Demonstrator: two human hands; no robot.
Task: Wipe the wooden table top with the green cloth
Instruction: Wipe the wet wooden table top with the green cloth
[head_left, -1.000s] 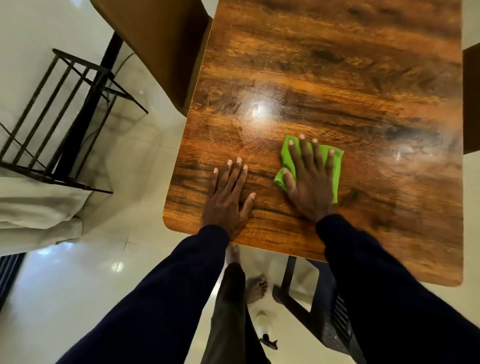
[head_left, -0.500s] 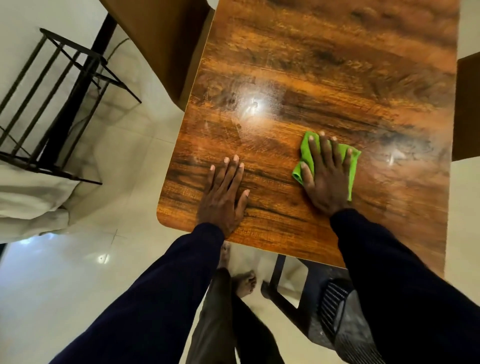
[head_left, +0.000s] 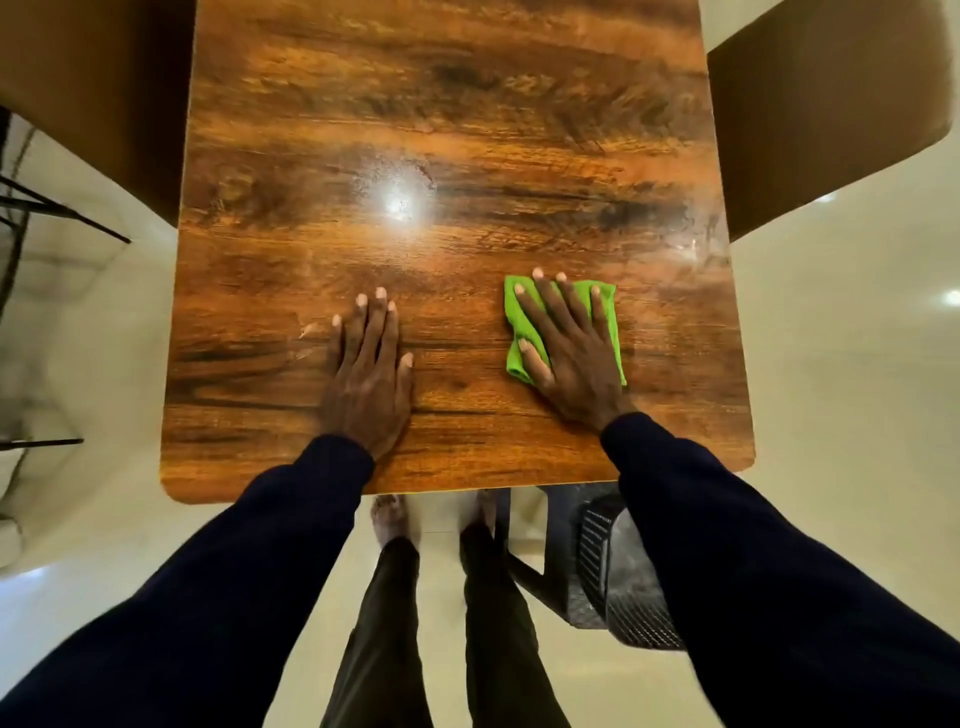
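Note:
The glossy wooden table top (head_left: 441, 130) fills the upper middle of the head view. A folded green cloth (head_left: 519, 332) lies near the table's front right part. My right hand (head_left: 571, 353) presses flat on the cloth with straight, spread fingers and covers most of it. About a hand's width to the left, my left hand (head_left: 366, 374) rests flat on the bare wood, fingers straight and close together. Both arms wear dark sleeves.
Brown chairs stand at the table's left (head_left: 93, 104) and right (head_left: 826, 114) sides. A dark plastic stool (head_left: 597, 561) sits under the front edge beside my feet. A black metal rack (head_left: 31, 208) is at the far left on the pale tiled floor.
My right hand has slid the green cloth to the right across the table. My left hand has stayed flat on the wood. The camera has swung to face the table squarely.

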